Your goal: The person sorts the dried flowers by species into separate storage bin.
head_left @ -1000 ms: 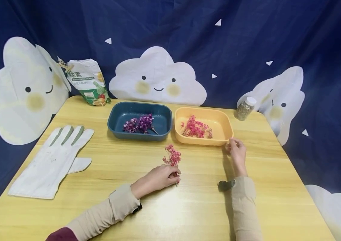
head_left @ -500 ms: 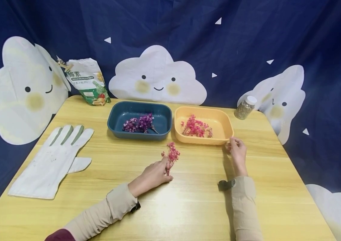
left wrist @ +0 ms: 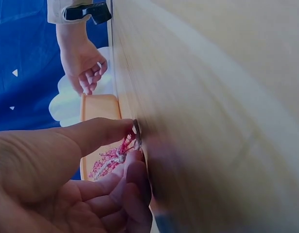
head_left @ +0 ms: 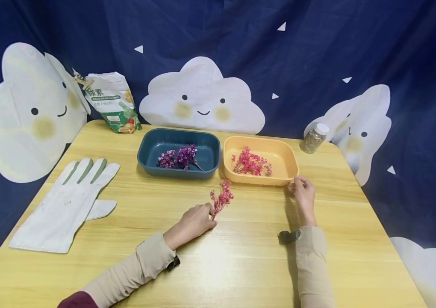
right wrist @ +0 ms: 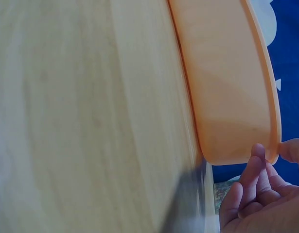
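Note:
My left hand pinches the stems of a small bunch of pink dried flowers between thumb and fingers, just above the table. Its blossoms lean up and right, in front of the two tubs. At the near right corner of the yellow plastic tub, my right hand holds the rim; the right wrist view has the thumb on the rim and the fingers beneath it. Inside that tub lie more pink dried flowers. To its left, a dark blue tub contains purple dried flowers.
White gardening gloves lie at the left of the wooden table. A clipped white-and-green bag stands at the back left. At the back right is a clear jar with a white lid. A blue curtain borders the table.
My left hand first shifted slightly left and up with the pink flowers, its grip turning; the bunch now tilts further right. My right hand stays at the yellow tub's corner.

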Tool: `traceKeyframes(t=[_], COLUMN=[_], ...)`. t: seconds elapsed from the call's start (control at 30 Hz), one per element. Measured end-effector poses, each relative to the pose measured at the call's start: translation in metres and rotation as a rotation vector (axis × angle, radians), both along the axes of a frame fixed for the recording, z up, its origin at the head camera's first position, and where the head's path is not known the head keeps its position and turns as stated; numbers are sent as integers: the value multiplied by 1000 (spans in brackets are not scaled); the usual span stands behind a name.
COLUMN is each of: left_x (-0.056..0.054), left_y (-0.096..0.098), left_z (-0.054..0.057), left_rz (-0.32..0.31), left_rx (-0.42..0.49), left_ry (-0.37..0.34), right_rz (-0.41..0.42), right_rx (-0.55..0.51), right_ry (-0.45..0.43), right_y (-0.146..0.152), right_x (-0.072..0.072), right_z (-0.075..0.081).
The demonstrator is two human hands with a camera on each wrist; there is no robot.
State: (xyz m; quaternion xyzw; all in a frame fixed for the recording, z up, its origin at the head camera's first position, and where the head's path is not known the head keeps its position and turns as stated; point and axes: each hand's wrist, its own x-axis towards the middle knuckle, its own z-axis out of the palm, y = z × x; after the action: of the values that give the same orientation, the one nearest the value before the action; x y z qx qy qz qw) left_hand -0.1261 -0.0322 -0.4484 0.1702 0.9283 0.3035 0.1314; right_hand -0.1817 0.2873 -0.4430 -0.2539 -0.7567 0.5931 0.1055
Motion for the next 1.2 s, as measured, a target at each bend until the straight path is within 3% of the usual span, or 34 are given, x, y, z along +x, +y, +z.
traceKeyframes(t=[0.4,0.77,1.0,1.2], left_x=[1,-1,-8,-23], left_y=[1,3,4,7], left_z=[1,3,13,27], left_rz=[-19,-36,-32,-12], left_rx=[24,138,171,193], left_ry=[-9,76,133,135], right_rz=[-10,-4,-3,-7], right_rx=[-10,5,21,15], right_ry=[0,4,3,7], right_y=[0,0,0,0], right_x=[0,1,1,0], right_z=[0,-1,-1,-2])
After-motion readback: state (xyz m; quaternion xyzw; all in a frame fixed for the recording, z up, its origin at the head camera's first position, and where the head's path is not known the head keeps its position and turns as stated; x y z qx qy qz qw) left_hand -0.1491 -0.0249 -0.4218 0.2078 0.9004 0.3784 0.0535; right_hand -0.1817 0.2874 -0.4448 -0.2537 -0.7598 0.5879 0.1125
